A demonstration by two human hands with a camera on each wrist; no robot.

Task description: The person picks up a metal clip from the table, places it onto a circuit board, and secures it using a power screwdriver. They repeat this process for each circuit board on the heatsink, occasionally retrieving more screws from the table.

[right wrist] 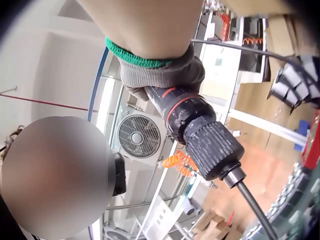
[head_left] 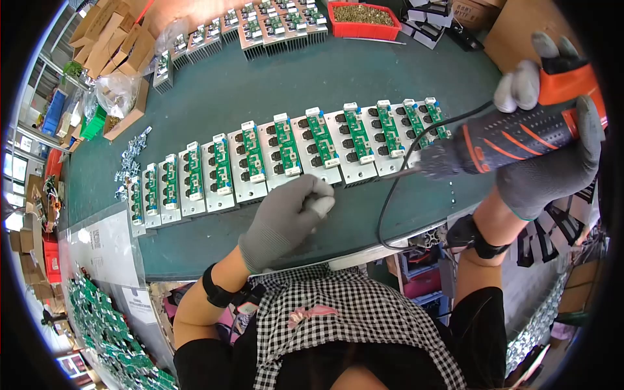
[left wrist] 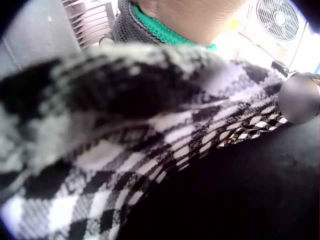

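Right hand (head_left: 545, 174) grips black-orange plastic drill (head_left: 520, 140). Left hand (head_left: 281, 222): fingers curled, apparently empty. Slack black cable (head_left: 455, 119) could snag rightmost green circuit boards (head_left: 435, 114).

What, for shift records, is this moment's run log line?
right hand: holds drill | left hand: curled, near boards | boards: in row on heatsinks

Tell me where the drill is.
In the head view, the drill is at the right, gripped in the right hand, beside the right end of the row of boards.
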